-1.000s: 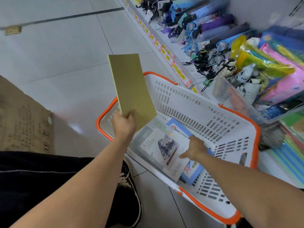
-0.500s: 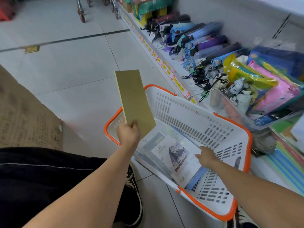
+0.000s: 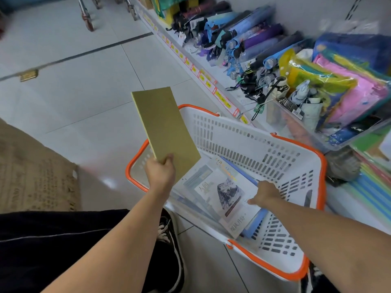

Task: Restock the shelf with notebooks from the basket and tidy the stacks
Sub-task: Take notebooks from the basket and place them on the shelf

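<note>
The pale grey tiled floor (image 3: 88, 85) is spreading wide to the left of the white slotted plastic basket with the orange rim (image 3: 249, 144), giving the arms open room on that side; a brown woven mat (image 3: 36, 178) is lying on it, left of the basket and apart from it; the low white shelf edge with yellow price tags (image 3: 203, 77) is running close along the basket's far right side, leaving only a narrow strip there; a row of folded umbrellas in blue, purple and black (image 3: 249, 47) is lying on the shelf beyond the basket, and bright plastic-wrapped packs in yellow, pink and blue (image 3: 342, 85) are sitting in a clear bin to their right; the basket is sitting tilted on the floor, and a stack of wrapped white notebooks with a mountain picture (image 3: 224, 193) is lying flat inside it, over a blue-covered notebook (image 3: 256, 220); a plain olive-green rectangular notebook (image 3: 165, 125) is standing above the basket's left rim, tilted; the left hand (image 3: 161, 176) is pinching its lower edge, thumb on the front face; the right hand (image 3: 264, 194) is reaching into the basket, its fingers curling at the right edge of the top white notebook, though whether they are gripping it I cannot tell.
</note>
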Available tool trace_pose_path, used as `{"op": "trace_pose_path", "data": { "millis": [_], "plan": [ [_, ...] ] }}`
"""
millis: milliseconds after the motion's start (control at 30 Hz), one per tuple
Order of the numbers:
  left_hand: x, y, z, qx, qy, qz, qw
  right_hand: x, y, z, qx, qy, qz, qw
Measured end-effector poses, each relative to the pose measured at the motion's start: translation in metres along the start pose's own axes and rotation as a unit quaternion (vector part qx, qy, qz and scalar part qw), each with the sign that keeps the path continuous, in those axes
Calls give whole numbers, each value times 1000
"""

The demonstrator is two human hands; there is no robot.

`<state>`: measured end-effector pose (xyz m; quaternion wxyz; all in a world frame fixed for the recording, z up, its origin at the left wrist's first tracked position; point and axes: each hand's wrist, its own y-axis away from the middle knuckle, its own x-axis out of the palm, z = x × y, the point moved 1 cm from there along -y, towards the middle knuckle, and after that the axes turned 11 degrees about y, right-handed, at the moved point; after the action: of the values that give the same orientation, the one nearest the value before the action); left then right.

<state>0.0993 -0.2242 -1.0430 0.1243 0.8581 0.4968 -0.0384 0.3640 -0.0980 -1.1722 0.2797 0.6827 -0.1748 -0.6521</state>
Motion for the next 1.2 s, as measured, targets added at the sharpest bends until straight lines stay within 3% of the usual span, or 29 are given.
{"op": "trace_pose_path", "data": {
  "millis": [67,233,400,500,600,700,833,933,1100,1200],
  "plan": [
    [-1,1,1,-6,0,0,1000,-2,-1,0,-3,-64,14,998],
    [-13,0,-7,30,-51,-3,998,-60,38,19,-76,-214,137,964],
    [-26,13,-43,129,-85,-48,987,-191,115,29,-218,-204,27,954],
    [-27,14,-79,122,-53,-43,990,-266,168,17,-270,-312,-53,909],
    [-7,18,-131,91,95,46,990,-313,214,3,-297,-457,-64,836],
    [24,42,-192,21,264,144,954,-326,229,-9,-281,-541,-95,787],
    [59,83,-260,31,308,305,900,-344,229,-26,-195,-449,-280,825],
    [84,98,-296,58,288,373,880,-364,235,-42,-180,-438,-303,827],
    [125,106,-369,37,259,486,834,-405,262,-99,-219,-641,-190,711],
    [162,124,-413,18,249,541,803,-426,280,-128,-260,-680,-254,637]
  ]
}}
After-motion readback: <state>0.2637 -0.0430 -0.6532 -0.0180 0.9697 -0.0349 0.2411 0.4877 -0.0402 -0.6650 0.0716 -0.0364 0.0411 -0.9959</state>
